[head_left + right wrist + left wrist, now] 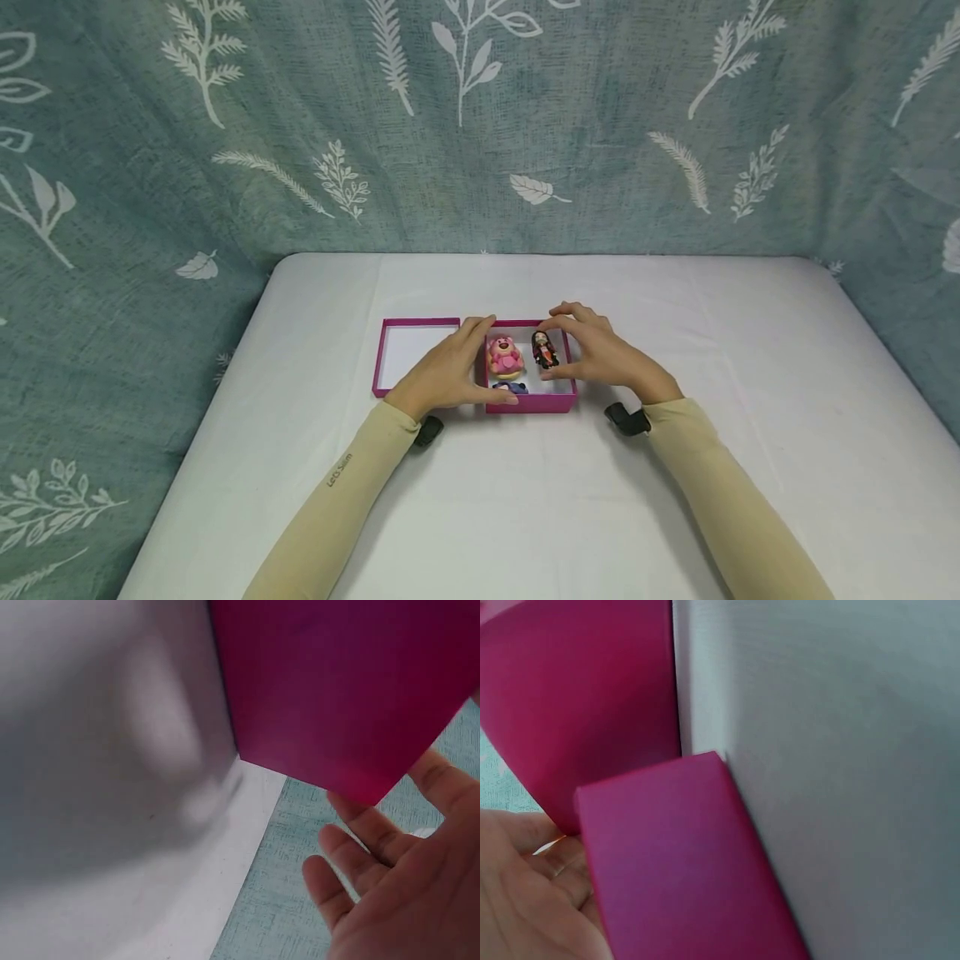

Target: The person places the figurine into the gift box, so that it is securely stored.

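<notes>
Saw the right hand (600,354) extending from the lower right over a magenta box (528,404) at the centre of the frame. Found its index finger and thumb curved into a C, parted only by the length of a dark-haired figurine (545,350) and seemingly pinching it end to end, head against the index fingertip, feet beside the thumb. Placed that figurine in the right half of the box; could not judge contact with the box floor. Noted, lower right in the right wrist view, the other fingers loosely extended outside the box wall.

Saw the left hand (442,371) spread wide, left of centre, fingers straight toward the box's upper left corner, thumb laid along the lower wall; could not tell the pressure on the box.

Found a pink bear figurine (506,358) in the left half of the box, between the left fingers and the dark-haired figurine, and a bluish-purple figurine (513,387) below, partly hidden at the lower wall, just above the left thumb. Noted a magenta-edged lid (412,354), white inside up, just left of the box, on a white tablecloth (487,517).
</notes>
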`<action>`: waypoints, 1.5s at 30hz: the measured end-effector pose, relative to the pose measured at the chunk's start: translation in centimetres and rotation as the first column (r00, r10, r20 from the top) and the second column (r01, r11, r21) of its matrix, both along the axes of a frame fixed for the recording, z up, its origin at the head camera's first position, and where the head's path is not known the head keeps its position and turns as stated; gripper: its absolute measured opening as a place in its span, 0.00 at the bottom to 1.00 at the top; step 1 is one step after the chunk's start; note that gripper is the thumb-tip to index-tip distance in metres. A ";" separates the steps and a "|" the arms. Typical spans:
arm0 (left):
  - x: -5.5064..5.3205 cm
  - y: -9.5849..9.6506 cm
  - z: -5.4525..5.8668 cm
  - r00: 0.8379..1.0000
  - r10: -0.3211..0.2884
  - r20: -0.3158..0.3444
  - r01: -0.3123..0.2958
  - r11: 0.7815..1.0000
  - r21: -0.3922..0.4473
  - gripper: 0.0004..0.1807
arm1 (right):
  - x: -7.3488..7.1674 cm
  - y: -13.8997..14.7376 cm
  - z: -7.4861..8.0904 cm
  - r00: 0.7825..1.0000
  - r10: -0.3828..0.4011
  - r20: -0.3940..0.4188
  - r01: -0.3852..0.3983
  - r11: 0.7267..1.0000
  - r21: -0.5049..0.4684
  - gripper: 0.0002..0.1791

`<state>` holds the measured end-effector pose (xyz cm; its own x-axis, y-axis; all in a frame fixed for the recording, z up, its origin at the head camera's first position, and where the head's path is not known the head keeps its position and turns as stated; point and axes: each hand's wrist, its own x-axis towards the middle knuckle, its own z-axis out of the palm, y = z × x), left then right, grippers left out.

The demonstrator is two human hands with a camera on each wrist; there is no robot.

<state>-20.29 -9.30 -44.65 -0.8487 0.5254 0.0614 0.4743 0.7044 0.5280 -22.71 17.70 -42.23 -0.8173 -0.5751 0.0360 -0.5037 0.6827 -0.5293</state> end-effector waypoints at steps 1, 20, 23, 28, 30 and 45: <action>0.0 0.0 0.0 1.000 -0.001 0.000 0.001 1.000 -0.001 0.67 | -0.1 -0.1 0.0 1.000 0.001 -0.001 -0.001 1.000 0.015 0.38; 0.0 0.1 0.1 1.000 -0.014 -0.026 0.014 1.000 0.002 0.67 | 0.1 -1.4 1.2 0.994 -0.071 0.079 0.055 0.982 0.182 0.36; 0.0 0.1 0.1 1.000 -0.012 -0.024 0.012 1.000 0.002 0.67 | 0.1 -1.5 1.2 0.991 -0.086 0.099 0.066 0.980 0.189 0.35; 0.0 0.0 0.0 1.000 -0.010 -0.019 0.010 1.000 0.000 0.67 | 0.1 -1.9 1.2 0.988 -0.106 0.114 0.080 0.974 0.212 0.36; 0.0 0.0 -0.1 1.000 -0.008 -0.017 0.008 1.000 -0.006 0.67 | 0.0 -2.0 1.1 0.988 -0.108 0.113 0.080 0.971 0.226 0.36; 0.0 0.0 -0.1 1.000 -0.006 -0.012 0.006 1.000 -0.001 0.66 | -0.1 -2.7 0.8 0.979 -0.147 0.144 0.102 0.955 0.280 0.38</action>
